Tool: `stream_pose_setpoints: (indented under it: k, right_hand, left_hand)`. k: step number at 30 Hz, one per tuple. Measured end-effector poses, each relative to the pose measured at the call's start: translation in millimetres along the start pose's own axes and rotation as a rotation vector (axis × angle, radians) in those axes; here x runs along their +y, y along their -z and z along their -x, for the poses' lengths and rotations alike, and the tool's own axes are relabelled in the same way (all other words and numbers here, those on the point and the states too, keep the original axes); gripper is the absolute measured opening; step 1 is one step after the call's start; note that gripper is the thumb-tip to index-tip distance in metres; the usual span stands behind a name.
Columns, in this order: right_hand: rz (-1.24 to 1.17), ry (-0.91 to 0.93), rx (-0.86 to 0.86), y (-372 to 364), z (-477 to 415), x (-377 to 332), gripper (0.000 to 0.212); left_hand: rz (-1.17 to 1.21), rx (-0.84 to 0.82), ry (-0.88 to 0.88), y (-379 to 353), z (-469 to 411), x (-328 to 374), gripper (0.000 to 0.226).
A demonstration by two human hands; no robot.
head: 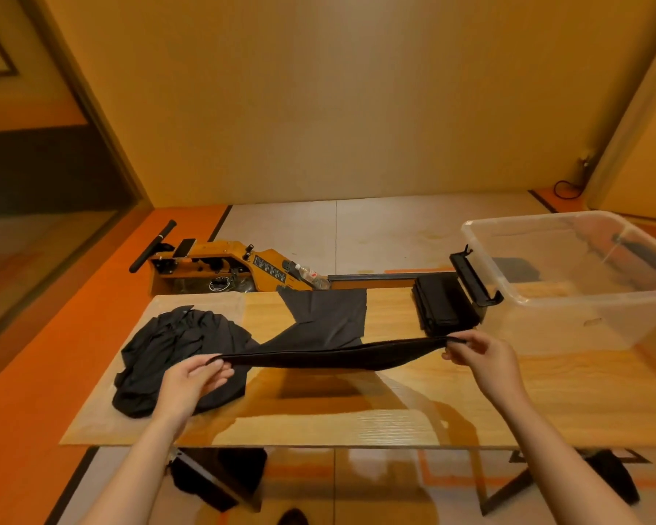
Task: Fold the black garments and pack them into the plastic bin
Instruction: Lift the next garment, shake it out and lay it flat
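Both hands are raised a little above the light wooden tabletop [394, 422], well apart from each other. Each pinches one end of a long black fabric garment [330, 356] stretched taut between them. The left hand [194, 380] grips its end between thumb and curled fingers, and the right hand [481, 354] does the same at the other end. The rest of that garment trails back across the tabletop to its far edge. A crumpled pile of black clothes [175, 354] lies on the left side of the tabletop, partly under the left hand. A neat stack of folded black garments [444, 308] sits at the far right, just beside the clear plastic bin [603, 327]. A dark shape shows through the bin's wall, possibly something inside it. A yellow and black machine [224, 267] lies on the floor beyond.
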State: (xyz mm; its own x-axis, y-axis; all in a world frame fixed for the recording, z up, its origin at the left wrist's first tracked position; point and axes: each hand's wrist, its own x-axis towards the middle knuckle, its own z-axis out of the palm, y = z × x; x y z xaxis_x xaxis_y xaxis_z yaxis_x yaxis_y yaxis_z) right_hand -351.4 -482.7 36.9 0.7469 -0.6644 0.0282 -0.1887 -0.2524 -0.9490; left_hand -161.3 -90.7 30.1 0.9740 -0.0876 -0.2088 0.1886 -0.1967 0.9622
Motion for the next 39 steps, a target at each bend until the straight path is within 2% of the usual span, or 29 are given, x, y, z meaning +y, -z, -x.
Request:
stream_pose_setpoints:
  k: [5,9,11,16,28,34,39]
  right_hand:
    - [0.119,0.200,0.126,10.1,-30.0,-41.6,0.011]
    - [-0.039,0.242,0.136,14.9,-62.7,-90.0,0.013]
    - [-0.081,0.271,0.141,14.5,-84.0,-111.6,0.014]
    - [-0.227,0.287,0.169,4.6,-144.6,-157.0,0.011]
    - [-0.191,0.369,0.276,-14.4,-291.9,-261.0,0.012]
    - [-0.219,0.435,0.344,-16.4,-332.5,-313.6,0.012]
    - [-0.258,0.512,0.404,-7.7,-339.5,-351.0,0.013]
  left_hand:
    - [-0.231,0.049,-0.173,1.5,-11.5,38.1,0.011]
    - [-0.293,0.105,-0.305,0.7,-28.7,93.7,0.015]
    - [-0.251,0.091,-0.355,-1.9,-37.0,126.7,0.008]
    - [-0.191,0.085,-0.450,-1.9,-74.6,188.8,0.009]
    - [-0.023,0.119,-0.600,-33.1,-222.0,339.9,0.012]
    - [0.009,0.158,-0.684,-47.9,-269.5,398.5,0.013]
    - [0.055,0.157,-0.768,-44.6,-268.1,437.2,0.013]
